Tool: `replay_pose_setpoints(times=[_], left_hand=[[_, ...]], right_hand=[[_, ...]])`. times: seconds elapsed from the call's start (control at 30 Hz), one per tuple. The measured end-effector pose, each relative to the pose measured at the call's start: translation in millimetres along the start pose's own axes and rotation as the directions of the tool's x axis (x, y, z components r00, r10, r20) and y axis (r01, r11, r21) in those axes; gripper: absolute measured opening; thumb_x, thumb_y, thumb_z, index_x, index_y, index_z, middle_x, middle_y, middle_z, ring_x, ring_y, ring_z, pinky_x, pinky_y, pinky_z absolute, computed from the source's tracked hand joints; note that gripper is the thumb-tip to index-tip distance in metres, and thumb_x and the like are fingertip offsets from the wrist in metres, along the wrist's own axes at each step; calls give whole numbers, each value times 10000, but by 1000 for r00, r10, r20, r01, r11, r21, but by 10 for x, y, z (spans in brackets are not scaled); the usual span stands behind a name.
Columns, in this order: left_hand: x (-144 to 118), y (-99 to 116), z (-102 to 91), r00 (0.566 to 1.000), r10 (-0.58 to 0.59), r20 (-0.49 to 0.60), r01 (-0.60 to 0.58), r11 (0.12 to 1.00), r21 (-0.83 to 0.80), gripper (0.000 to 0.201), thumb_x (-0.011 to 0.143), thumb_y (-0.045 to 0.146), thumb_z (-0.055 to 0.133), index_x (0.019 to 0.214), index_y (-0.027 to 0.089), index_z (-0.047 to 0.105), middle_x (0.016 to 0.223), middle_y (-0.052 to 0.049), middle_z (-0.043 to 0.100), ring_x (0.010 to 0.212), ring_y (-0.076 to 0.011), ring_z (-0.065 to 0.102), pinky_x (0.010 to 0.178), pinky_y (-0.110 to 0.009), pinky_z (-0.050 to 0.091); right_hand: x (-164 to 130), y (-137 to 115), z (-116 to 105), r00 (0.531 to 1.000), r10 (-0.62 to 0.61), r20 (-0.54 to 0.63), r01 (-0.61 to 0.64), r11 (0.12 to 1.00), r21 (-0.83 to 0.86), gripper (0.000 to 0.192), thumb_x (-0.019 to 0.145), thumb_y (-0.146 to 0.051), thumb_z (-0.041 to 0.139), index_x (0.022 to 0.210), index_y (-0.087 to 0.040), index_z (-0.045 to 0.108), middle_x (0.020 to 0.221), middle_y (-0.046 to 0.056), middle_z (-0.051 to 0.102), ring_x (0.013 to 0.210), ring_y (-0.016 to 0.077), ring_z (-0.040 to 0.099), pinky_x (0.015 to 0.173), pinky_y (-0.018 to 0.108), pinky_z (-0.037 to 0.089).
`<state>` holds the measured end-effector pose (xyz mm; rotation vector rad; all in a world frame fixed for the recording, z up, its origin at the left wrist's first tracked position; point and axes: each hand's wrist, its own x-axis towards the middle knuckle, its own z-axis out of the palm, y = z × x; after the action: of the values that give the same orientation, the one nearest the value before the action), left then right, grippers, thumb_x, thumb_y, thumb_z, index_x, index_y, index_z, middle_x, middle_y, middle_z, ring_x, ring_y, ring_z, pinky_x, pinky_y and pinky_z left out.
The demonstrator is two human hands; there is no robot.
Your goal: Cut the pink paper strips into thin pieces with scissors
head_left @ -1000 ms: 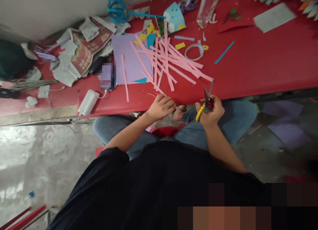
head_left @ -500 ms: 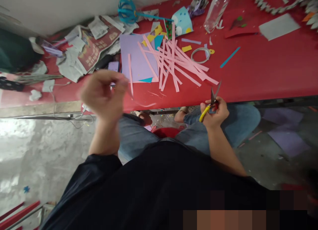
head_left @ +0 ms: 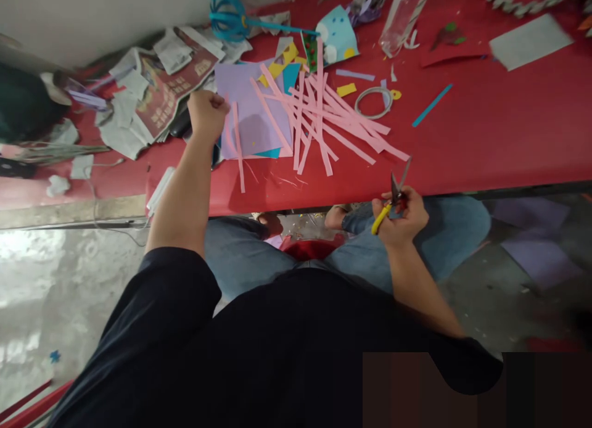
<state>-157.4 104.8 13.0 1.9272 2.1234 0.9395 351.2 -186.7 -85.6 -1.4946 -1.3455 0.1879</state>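
Note:
My left hand (head_left: 207,115) is over the left edge of the lilac paper sheet (head_left: 247,123), fingers pinched together. A thin pink paper strip (head_left: 228,127) hangs from its fingertips onto the sheet, beside another pink strip (head_left: 238,147). My right hand (head_left: 404,218) holds yellow-handled scissors (head_left: 382,219) at the table's front edge, blades apart and pointing up and away. Between the hands, a loose pile of pink paper strips (head_left: 319,110) lies partly across the lilac sheet and partly on the red table (head_left: 485,132).
Crumpled newspaper (head_left: 160,98) lies at the left. Behind the strips are a blue paper-band ball on a stick (head_left: 229,18) and a light-blue card (head_left: 337,36). To the right are a tape roll (head_left: 374,103), a blue strip (head_left: 432,105) and a clear bottle (head_left: 402,21).
My left hand has moved away from my body, from in front of the table edge to the lilac sheet, carrying the thin strip. My right hand with the scissors has hardly moved.

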Motion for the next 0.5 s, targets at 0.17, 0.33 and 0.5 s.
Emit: replay_pose_setpoints(times=[0.17,0.33,0.5], left_hand=[[159,174,64,971,-217,96,180,937,298,614,1033,644,770,769,174,476,615,171,436,723,-13,401,776,-307,337],[-151,491,6,990,-137,-11,133,930,344,491,1139,466,750,1338,102,487,1425,32,597,959,27,488,992,-315,380],[-1550,873,-155,955,162,247,-220,948,229,425,1157,454,628,1484,183,592,1498,-84,691,1397,-215,625,1244,-442,489]], right_hand=[[-11,43,-33,1000,6,5,-6,1000,-28,620,809,-549,896,1290,-210,699,982,47,845,609,160,589,621,363,509],[-16,30,-47,999,32,6,-32,999,-26,572,819,-580,883,1242,-248,688,971,30,842,606,161,597,626,370,544],[-53,76,-78,998,61,-10,-61,998,13,617,820,-571,883,1298,-254,654,1003,43,827,653,196,692,649,406,594]])
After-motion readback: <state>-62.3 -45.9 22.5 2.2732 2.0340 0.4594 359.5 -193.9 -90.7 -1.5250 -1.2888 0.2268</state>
